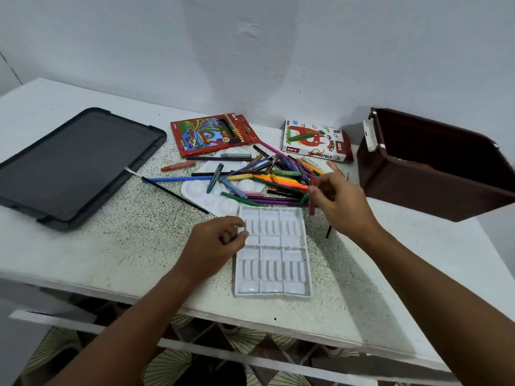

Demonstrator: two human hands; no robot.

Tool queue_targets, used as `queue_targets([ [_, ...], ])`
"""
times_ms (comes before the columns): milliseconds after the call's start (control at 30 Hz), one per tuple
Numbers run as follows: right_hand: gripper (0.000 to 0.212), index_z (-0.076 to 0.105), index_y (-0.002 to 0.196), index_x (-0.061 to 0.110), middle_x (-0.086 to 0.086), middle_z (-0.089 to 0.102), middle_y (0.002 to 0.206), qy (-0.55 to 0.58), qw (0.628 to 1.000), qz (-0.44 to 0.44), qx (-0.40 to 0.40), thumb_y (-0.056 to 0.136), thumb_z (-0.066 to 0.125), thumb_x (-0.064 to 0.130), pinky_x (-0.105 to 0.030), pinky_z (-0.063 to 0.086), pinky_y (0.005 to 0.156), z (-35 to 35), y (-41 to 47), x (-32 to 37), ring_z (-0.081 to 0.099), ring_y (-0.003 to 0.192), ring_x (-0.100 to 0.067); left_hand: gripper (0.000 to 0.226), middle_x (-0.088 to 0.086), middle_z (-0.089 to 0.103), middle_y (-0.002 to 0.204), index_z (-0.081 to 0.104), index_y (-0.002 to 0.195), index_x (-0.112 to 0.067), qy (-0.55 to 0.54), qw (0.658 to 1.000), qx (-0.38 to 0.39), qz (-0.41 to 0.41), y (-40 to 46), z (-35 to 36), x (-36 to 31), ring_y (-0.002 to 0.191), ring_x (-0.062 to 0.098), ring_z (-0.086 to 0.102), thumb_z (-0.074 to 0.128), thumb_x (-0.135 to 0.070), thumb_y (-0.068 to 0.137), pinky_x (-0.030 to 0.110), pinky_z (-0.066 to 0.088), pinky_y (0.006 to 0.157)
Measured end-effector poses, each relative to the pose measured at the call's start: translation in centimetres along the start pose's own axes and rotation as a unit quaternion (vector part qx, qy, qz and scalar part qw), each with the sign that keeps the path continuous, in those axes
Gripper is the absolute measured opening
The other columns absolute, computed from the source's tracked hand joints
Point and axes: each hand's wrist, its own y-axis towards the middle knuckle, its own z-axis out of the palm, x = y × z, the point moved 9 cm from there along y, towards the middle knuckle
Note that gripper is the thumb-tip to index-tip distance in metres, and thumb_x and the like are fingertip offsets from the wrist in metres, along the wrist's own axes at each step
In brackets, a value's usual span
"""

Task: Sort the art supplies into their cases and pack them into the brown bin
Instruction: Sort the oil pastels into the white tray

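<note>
A white plastic pastel tray [272,253] with empty slots lies in front of me on the speckled table. My left hand [216,240] rests at its left edge, fingers curled against the rim. My right hand [337,203] hovers just past the tray's far right corner and pinches a red oil pastel [312,196] held upright. Behind the tray lies a heap of coloured pencils and pastels [267,176] on a white paint palette [200,188]. A red colour-pencil box [211,133] and an oil pastels box [315,140] lie at the back. The brown bin [434,165] stands open at the right.
A dark grey lid [75,165] lies flat at the left. A black pencil [174,195] and a blue one [178,179] stretch left of the heap. An orange crayon [178,165] lies apart. The wall stands close behind, and the table's front edge is near my arms.
</note>
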Motion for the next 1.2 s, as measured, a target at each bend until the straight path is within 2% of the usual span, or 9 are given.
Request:
queue_targets([
  [100,0.015,0.064,0.103,0.021,-0.001,0.069,0.082,0.045,0.992,0.093,0.069,0.091,0.065,0.029,-0.033,0.05,0.057,1.9,-1.3,-0.4,0.066,0.073,-0.018,0.016,-0.001,0.053,0.054,0.07,0.086,-0.014,0.001,1.0,0.0,-0.002,0.0,0.0,0.0,0.045,0.012,0.047,0.078,-0.007,0.075,0.02,0.045,0.051],
  [167,0.017,0.062,0.106,0.025,-0.001,0.069,0.081,0.025,0.99,0.109,0.091,0.091,0.065,0.031,-0.029,0.047,0.052,2.7,-2.0,-0.6,0.066,0.072,-0.02,0.016,-0.003,0.052,0.054,0.07,0.086,-0.015,0.001,1.0,0.003,-0.003,0.0,0.0,0.0,0.046,0.012,0.048,0.079,-0.008,0.075,0.018,0.044,0.051],
  [267,0.018,0.06,0.109,0.027,0.004,0.066,0.073,-0.01,0.989,0.11,0.096,0.092,0.063,0.034,-0.022,0.041,0.045,3.0,-2.8,-0.7,0.06,0.063,-0.014,0.016,-0.002,0.053,0.055,0.07,0.087,-0.016,-0.001,1.0,0.006,-0.005,-0.1,0.0,0.0,0.046,0.013,0.049,0.078,-0.008,0.075,0.022,0.046,0.051],
  [400,0.026,0.061,0.117,0.027,0.005,0.065,0.083,-0.042,0.989,0.093,0.103,0.092,0.062,0.036,-0.033,0.052,0.055,3.2,-3.4,-0.3,0.061,0.065,-0.014,0.016,0.0,0.055,0.057,0.069,0.087,-0.017,-0.003,1.0,0.005,-0.011,-0.1,0.0,0.1,0.047,0.016,0.05,0.078,-0.009,0.076,0.026,0.046,0.052],
  [600,0.039,0.056,0.122,0.031,0.011,0.062,0.091,-0.014,0.984,0.119,0.135,0.086,0.071,0.031,-0.034,0.052,0.063,3.4,-3.9,-1.1,0.062,0.076,-0.015,0.016,0.0,0.054,0.058,0.069,0.088,-0.018,-0.006,1.0,0.006,-0.014,-0.1,0.0,0.2,0.047,0.015,0.049,0.077,-0.01,0.077,0.023,0.045,0.051],
  [800,0.039,0.055,0.121,0.029,0.012,0.059,0.084,0.009,0.98,0.142,0.142,0.086,0.072,0.023,-0.022,0.04,0.051,4.5,-4.2,-1.9,0.058,0.067,-0.006,0.016,0.0,0.054,0.059,0.069,0.089,-0.018,-0.012,1.0,0.014,-0.016,-0.1,0.1,0.2,0.049,0.016,0.049,0.077,-0.011,0.077,0.024,0.044,0.051],
  [933,0.04,0.053,0.119,0.031,0.008,0.06,0.09,0.014,0.977,0.149,0.15,0.085,0.073,0.025,-0.026,0.041,0.051,4.7,-4.1,-2.0,0.059,0.07,-0.012,0.015,0.001,0.055,0.059,0.069,0.089,-0.017,-0.011,1.0,0.016,-0.016,-0.1,0.1,0.1,0.049,0.018,0.049,0.077,-0.011,0.078,0.028,0.046,0.05],
  [1067,0.027,0.057,0.116,0.031,0.005,0.063,0.098,-0.002,0.987,0.111,0.117,0.091,0.066,0.024,-0.024,0.042,0.057,3.1,-2.1,-1.6,0.06,0.077,-0.014,0.014,0.002,0.055,0.06,0.069,0.089,-0.016,-0.02,1.0,0.016,-0.019,-0.1,0.1,0.1,0.049,0.019,0.049,0.077,-0.011,0.078,0.029,0.046,0.049],
  [1200,0.039,0.058,0.128,0.025,-0.007,0.055,0.118,-0.192,0.978,-0.001,0.078,0.093,0.057,0.008,-0.036,0.048,0.081,2.4,1.4,-1.4,0.055,0.106,-0.029,0.013,0.004,0.056,0.061,0.069,0.089,-0.015,-0.029,0.999,0.018,-0.024,0.0,0.1,0.1,0.049,0.019,0.049,0.077,-0.011,0.078,0.027,0.045,0.05],
])
